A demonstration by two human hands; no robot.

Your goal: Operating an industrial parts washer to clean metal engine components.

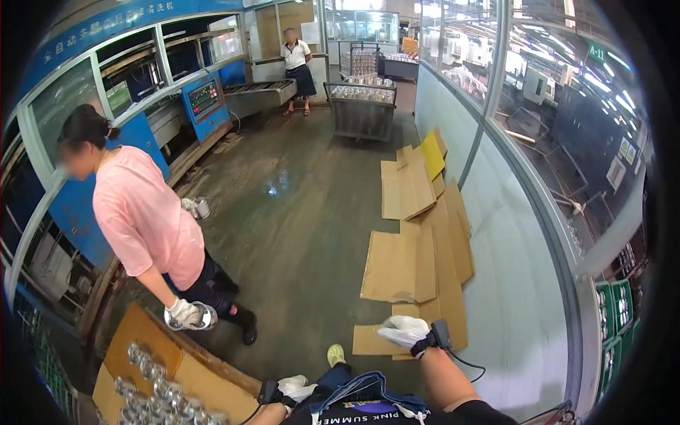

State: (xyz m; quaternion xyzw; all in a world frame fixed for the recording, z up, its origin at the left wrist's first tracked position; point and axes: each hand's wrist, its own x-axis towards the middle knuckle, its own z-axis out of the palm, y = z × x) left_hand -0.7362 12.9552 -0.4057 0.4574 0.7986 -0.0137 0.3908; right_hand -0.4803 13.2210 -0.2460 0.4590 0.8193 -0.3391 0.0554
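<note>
White-gloved left hand [296,389]: opening and hold cannot be told | White-gloved right hand [405,331]: fingers loosely extended, empty, near flat brown cardboard sheets [398,265] | Shiny silver metal parts [163,389]: left of left hand

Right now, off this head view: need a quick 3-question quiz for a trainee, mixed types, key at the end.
1. True or false: the nearest dark cart at the back carries shiny items.
2. Which is nearer the cardboard sheets along the pale wall: the camera wearer's left hand or right hand?
3. Fill the gap: the nearer hand of the worker in the pink shirt wears a ____ glove.

Key
1. True.
2. Right hand: it shows in front of the cardboard; whether it touches can't be told.
3. White.
</note>
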